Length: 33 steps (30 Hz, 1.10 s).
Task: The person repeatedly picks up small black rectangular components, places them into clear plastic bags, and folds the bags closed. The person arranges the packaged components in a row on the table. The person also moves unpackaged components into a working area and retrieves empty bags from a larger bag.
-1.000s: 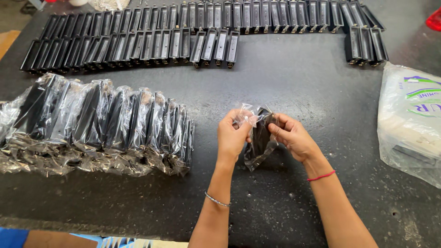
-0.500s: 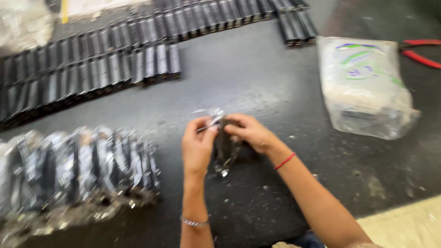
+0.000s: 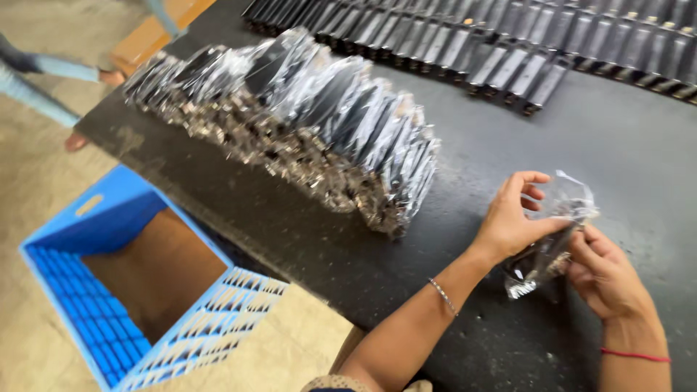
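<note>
Dark, scuffed table top fills most of the view, with a concrete floor and a blue plastic crate down to the left of the hands. Both hands meet over the table's near right part around a small clear plastic bag with a dark part inside. The left hand pinches the bag's upper half between thumb and fingers, its other fingers curled loosely. The right hand grips the bag from the other side with fingers pressed onto it. The bag's long axis runs on a slant, its open crinkled mouth pointing up and away, its lower end pointing down toward the left wrist. To the left of the left hand stands a leaning row of bagged parts. Beyond both hands lie rows of bare black parts.
</note>
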Each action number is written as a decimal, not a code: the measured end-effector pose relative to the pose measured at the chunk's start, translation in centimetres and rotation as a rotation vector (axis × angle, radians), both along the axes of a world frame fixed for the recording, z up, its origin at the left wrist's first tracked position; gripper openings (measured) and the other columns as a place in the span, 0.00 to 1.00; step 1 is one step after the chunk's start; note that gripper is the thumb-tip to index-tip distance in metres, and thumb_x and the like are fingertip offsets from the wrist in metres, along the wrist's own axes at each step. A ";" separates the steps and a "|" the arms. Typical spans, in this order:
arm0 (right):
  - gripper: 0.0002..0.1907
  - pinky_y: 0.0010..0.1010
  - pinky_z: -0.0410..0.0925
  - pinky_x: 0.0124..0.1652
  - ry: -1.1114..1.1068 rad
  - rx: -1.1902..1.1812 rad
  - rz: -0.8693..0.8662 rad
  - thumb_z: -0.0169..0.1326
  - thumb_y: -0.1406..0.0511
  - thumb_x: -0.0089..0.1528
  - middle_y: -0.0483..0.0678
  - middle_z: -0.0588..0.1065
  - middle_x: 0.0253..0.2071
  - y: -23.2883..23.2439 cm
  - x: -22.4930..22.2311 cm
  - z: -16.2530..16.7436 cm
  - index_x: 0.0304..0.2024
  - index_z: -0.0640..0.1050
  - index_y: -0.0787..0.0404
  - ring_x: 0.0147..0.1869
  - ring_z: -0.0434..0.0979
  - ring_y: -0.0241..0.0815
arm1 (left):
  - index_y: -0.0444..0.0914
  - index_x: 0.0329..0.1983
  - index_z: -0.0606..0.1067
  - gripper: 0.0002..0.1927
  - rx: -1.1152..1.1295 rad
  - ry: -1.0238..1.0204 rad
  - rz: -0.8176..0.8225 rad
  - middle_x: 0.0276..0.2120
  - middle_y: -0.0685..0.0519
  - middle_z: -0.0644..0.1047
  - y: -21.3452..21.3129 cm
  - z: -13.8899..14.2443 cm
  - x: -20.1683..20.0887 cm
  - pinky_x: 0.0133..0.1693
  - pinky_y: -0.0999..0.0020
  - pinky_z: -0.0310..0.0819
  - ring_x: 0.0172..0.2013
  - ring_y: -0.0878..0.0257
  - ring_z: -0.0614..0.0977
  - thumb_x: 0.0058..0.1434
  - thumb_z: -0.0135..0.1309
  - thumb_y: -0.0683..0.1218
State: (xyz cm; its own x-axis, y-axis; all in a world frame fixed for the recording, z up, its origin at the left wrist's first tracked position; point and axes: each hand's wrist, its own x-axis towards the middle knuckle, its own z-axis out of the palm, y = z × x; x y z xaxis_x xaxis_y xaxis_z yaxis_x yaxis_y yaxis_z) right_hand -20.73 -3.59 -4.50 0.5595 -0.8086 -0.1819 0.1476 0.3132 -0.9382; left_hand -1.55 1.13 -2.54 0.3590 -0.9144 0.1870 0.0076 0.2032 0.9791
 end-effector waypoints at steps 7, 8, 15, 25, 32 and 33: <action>0.18 0.30 0.66 0.55 0.274 -0.271 -0.245 0.55 0.64 0.73 0.51 0.74 0.56 -0.1 -0.4 1.7 0.61 0.74 0.69 0.57 0.72 0.40 | 0.33 0.69 0.64 0.31 0.148 0.804 -0.626 0.43 0.44 0.78 -3.7 -5.1 -2.8 0.32 0.57 0.84 0.36 0.58 0.82 0.68 0.58 0.50; 0.21 0.33 0.66 0.55 0.432 -0.483 -0.343 0.57 0.64 0.71 0.54 0.73 0.57 0.9 0.1 3.0 0.63 0.73 0.70 0.58 0.72 0.43 | 0.33 0.68 0.63 0.30 0.158 0.901 -0.679 0.41 0.45 0.78 -4.0 -5.4 -3.0 0.31 0.56 0.86 0.35 0.58 0.83 0.68 0.58 0.50; 0.35 0.34 0.69 0.64 -0.332 -0.169 -0.072 0.50 0.49 0.76 0.58 0.69 0.64 7.4 6.6 13.3 0.67 0.65 0.75 0.70 0.71 0.48 | 0.32 0.68 0.69 0.29 -0.049 0.782 -0.360 0.50 0.42 0.74 -4.5 -5.5 -1.9 0.33 0.60 0.80 0.39 0.55 0.81 0.61 0.56 0.34; 0.14 0.29 0.74 0.54 -0.330 -0.435 -0.342 0.50 0.60 0.78 0.52 0.78 0.51 7.0 3.9 17.8 0.54 0.75 0.65 0.54 0.79 0.41 | 0.38 0.58 0.72 0.19 0.109 0.736 -0.283 0.38 0.49 0.81 -3.0 -1.3 -1.4 0.30 0.68 0.79 0.32 0.63 0.83 0.64 0.55 0.40; 0.18 0.27 0.73 0.51 0.308 -0.782 -0.581 0.61 0.70 0.62 0.48 0.75 0.53 4.7 3.8 11.5 0.54 0.74 0.66 0.53 0.76 0.37 | 0.37 0.57 0.76 0.17 0.028 0.539 -0.293 0.44 0.51 0.80 -2.7 -0.6 -2.4 0.36 0.72 0.79 0.37 0.65 0.83 0.64 0.58 0.40; 0.22 0.27 0.72 0.50 0.352 -0.816 -0.565 0.62 0.70 0.59 0.48 0.74 0.54 4.7 4.0 10.8 0.54 0.73 0.66 0.54 0.76 0.38 | 0.37 0.58 0.76 0.17 0.000 0.487 -0.290 0.45 0.51 0.81 -2.6 -0.4 -2.4 0.39 0.73 0.79 0.39 0.66 0.83 0.65 0.58 0.40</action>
